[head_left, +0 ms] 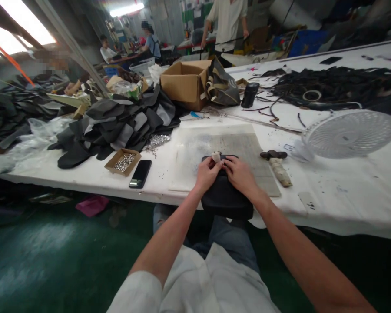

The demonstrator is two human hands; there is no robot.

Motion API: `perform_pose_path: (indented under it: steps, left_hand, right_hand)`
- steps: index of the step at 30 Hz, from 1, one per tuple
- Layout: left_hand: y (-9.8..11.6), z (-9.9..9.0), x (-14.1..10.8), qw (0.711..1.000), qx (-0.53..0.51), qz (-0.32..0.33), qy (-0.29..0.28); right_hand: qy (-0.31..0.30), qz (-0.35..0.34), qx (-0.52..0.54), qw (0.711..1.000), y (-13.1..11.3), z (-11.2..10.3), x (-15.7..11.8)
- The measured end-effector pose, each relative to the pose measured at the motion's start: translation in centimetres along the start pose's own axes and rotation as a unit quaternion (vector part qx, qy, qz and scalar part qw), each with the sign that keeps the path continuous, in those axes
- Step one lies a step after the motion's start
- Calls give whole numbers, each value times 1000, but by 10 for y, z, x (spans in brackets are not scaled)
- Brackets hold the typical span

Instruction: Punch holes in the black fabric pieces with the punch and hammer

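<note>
A black, soft-looking piece like a bag or case (226,200) lies at the table's front edge, its near end hanging over my lap. My left hand (208,174) is closed on its far part, with a whitish wrapped tip (216,155) showing at the fingers. Whether that is a taped finger or a separate object, I cannot tell. My right hand (239,174) is closed on the same part, its fingertips almost meeting the left ones. What lies between the fingertips is hidden. Underneath is a worn pale board (260,161). A hammer with a wrapped handle (280,171) lies to the right.
Left of the board are a phone (140,174) and a small cardboard tray of shiny metal bits (123,162). Dark cut pieces (117,121) are heaped behind. A cardboard box (182,84) stands at the back, a white fan (348,132) at right. Several people are beyond.
</note>
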State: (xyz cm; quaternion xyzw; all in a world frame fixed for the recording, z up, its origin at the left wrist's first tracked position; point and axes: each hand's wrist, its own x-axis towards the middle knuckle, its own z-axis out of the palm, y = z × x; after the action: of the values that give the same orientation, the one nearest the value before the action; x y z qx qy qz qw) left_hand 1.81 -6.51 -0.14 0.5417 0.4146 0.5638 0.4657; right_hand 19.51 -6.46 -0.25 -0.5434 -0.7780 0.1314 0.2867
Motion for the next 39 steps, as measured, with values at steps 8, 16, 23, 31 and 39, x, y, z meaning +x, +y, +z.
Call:
perform_pose_path:
  steps: [8,16,23,31,39]
  left_hand:
    - [13,-7,8,995,-59,-73,28]
    - [33,-15,43,997,-11,-73,-19]
    - [34,-23,77,995,89,-29,-32]
    - [8,-23,77,988,128,-66,-54]
    - [-6,-25,81,986,142,-51,-72]
  right_hand:
    - [93,-74,-14,993,-3,7,-16]
    - [43,-84,-55,994,-9,2,-18]
    - [93,-91,-28,991,-6,11,-25]
    - [99,-76,-19,992,-10,11,-25]
    - [93,-77,-18,993,-9,10,-25]
